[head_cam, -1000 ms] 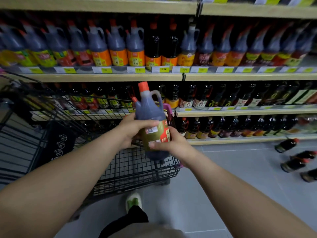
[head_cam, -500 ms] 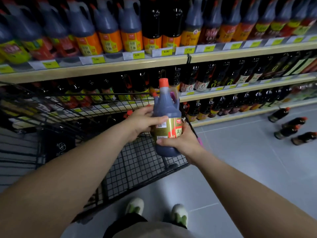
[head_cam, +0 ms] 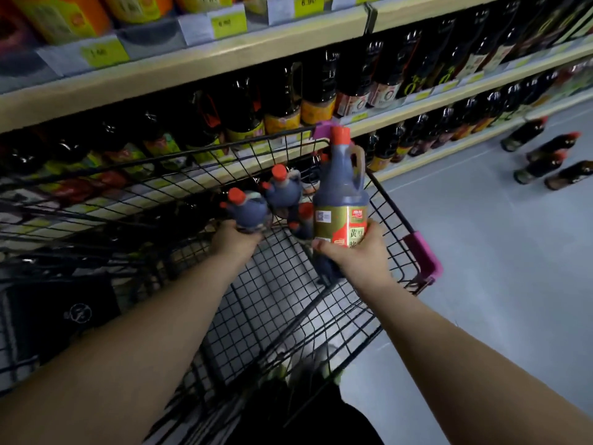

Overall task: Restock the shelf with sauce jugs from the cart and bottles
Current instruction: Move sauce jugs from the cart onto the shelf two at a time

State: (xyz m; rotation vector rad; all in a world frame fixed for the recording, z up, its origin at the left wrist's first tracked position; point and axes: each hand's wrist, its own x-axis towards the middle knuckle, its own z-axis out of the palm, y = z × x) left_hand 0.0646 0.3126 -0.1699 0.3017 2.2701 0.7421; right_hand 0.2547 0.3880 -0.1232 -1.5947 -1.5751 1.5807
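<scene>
our right hand (head_cam: 356,255) grips 1 sauce jug (head_cam: 340,200) upright by its label above the cart (head_cam: 422,252), freeing our left hand (head_cam: 234,240) to clasp a 2nd jug (head_cam: 248,211) inside, likely to carry 2 to the shelf (head_cam: 192,64).

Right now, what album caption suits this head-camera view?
Mid-restock, the right hand holds a sauce jug upright over the cart; the left hand grips a second jug inside.

4 red-cap jugs (head_cam: 340,194), 4 floor btls (head_cam: 539,167), 1 cart (head_cam: 420,252)
</scene>
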